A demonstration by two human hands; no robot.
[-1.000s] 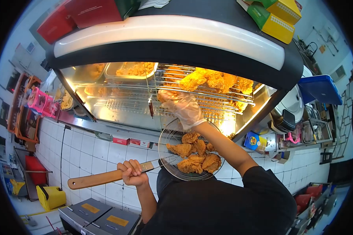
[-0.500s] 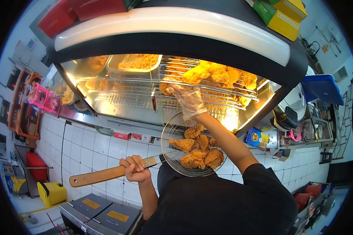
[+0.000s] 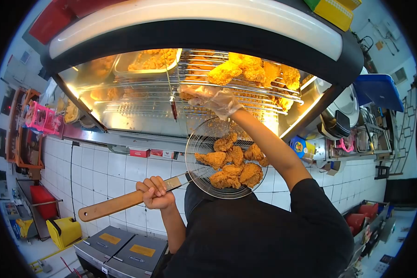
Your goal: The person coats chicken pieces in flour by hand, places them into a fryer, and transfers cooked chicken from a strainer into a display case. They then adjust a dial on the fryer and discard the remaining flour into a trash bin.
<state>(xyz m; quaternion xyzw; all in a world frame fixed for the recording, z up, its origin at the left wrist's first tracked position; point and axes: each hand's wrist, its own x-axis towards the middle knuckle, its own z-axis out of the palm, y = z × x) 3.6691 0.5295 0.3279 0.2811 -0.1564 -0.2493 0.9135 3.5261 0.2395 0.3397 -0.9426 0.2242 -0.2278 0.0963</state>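
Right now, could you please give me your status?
Left hand gripping skimmer; gloved right hand inside warmer; chicken in skimmer; right forearm hiding some rim.

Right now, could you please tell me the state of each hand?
Left hand: closed around the tan wooden handle of the round wire strainer.
Right hand, clear-gloved: inside the black-framed display cabinet; grip cannot be told.

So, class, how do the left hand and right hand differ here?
The left hand is bare; the right hand wears a clear glove.

The left hand grips the skimmer by its wooden handle; the right hand extends into the lit cabinet.

Both belong to one person.
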